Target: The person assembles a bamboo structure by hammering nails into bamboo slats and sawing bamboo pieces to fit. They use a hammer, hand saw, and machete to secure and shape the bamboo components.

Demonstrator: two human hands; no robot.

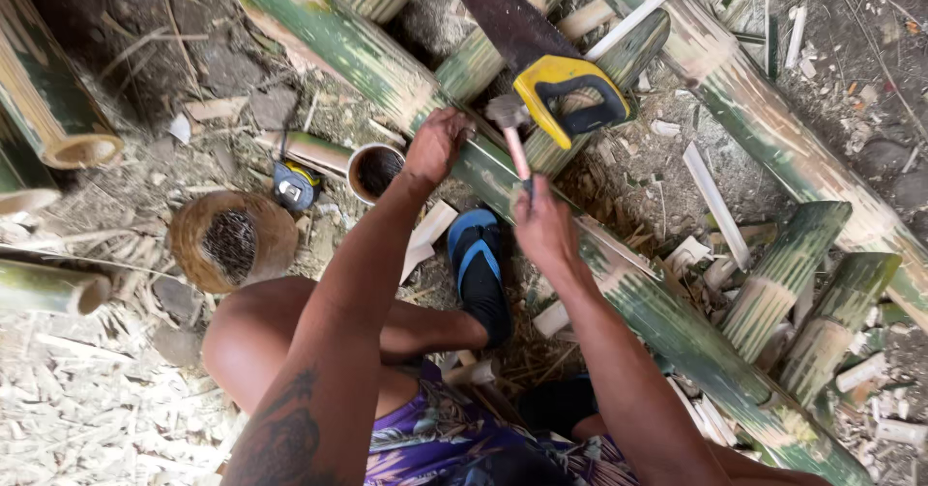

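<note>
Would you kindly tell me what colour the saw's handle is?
The saw handle is yellow with black, clearest in the head view.

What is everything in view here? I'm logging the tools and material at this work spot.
Long bamboo pole: one, green with pale bands, running diagonally under both hands.
Other bamboo poles: several, green and tan, crossing at top and right.
Cut bamboo pieces: several short ones, right side.
Hammer: one, pinkish handle, over the long pole.
Saw: one, dark blade, yellow and black handle, lying on the poles at top.
Tape measure: one, blue and black, on the ground at left.
Bamboo stump: one, brown, hollow, left.
Sandal: one, blue and black, on the person's foot.
Left hand: pressed on the long pole.
Right hand: gripping the hammer handle.
</note>
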